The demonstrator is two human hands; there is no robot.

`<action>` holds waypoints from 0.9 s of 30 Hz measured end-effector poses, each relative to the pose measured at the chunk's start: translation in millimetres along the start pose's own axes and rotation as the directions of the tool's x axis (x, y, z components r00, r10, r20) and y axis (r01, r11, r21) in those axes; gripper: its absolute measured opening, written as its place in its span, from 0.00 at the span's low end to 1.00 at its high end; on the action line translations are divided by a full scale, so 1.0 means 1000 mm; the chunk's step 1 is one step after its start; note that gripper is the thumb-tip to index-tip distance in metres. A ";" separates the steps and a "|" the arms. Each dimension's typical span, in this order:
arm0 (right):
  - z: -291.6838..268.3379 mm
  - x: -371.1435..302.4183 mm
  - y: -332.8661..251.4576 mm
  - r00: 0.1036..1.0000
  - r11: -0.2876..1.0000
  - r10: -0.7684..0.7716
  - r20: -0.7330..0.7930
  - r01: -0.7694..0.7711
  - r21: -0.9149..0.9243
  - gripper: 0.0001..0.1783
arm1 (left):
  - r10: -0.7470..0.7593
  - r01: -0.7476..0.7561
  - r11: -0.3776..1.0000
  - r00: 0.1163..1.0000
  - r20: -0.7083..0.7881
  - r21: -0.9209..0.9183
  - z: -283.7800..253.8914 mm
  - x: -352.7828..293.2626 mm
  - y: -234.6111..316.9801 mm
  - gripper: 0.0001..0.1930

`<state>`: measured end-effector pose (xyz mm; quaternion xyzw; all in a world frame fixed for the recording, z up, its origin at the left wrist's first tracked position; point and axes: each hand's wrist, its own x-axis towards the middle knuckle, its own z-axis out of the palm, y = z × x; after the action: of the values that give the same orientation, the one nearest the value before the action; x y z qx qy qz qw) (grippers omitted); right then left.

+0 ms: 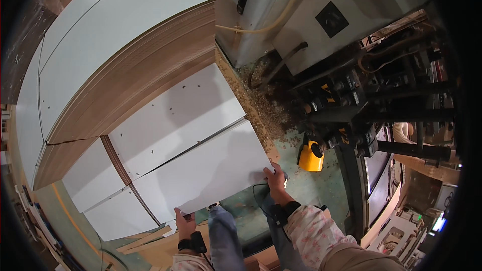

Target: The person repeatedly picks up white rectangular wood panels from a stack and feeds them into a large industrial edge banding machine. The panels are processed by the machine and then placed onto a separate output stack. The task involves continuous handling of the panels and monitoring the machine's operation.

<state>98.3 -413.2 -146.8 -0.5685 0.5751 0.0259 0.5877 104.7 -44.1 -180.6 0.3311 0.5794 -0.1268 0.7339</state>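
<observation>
A white rectangular panel [211, 168] lies in front of me on top of a low stack. My left hand [186, 224] grips its near edge toward the left, thumb above and the fingers mostly hidden beneath. At the panel's right near corner, my right hand [275, 183] is closed on the edge, its thumb on top. Beyond a narrow dark gap is another white panel [175, 115] with small drilled holes. More white panels [118, 211] lie to the left of the held one, across a brown-edged gap.
A tall stack of white-faced boards [125, 25] with brown edges rises at the far left. Dark machinery [361, 100] stands at the right, before a grey cabinet [311, 25]. A yellow foot pedal [311, 156] sits on the green floor, near scattered wood chips [266, 105].
</observation>
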 end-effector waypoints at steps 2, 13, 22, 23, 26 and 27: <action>-0.002 -0.004 -0.002 0.998 0.997 0.069 -0.010 -0.069 0.041 0.21 | -0.006 0.005 1.000 1.000 -0.005 -0.014 0.002 -0.004 0.000 0.21; -0.029 -0.025 -0.016 0.871 0.727 0.145 0.469 -0.416 0.547 0.19 | -0.014 0.013 1.000 0.994 0.107 0.008 -0.007 -0.018 0.005 0.22; -0.058 -0.140 -0.097 0.935 0.818 -0.136 0.326 -0.080 0.569 0.17 | -0.019 0.092 0.939 0.976 0.215 -0.331 0.008 -0.046 0.009 0.31; -0.068 -0.157 -0.116 0.941 0.829 -0.137 0.309 -0.062 0.556 0.17 | 0.332 -0.347 0.938 0.911 0.243 0.021 0.011 -0.057 0.000 0.30; -0.116 -0.204 -0.157 0.960 0.890 -0.210 0.185 0.109 0.443 0.16 | 0.203 -0.228 0.970 0.952 0.228 0.087 0.026 -0.114 0.002 0.31; -0.135 -0.219 -0.170 0.951 0.917 -0.284 0.125 0.231 0.325 0.15 | 0.132 -0.161 0.981 0.964 0.229 0.113 0.031 -0.143 0.012 0.31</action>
<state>53.8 -431.3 157.8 -0.5373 0.4400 -0.0932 0.7135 92.8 -82.8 -39.7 0.4041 0.4587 -0.1456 0.7779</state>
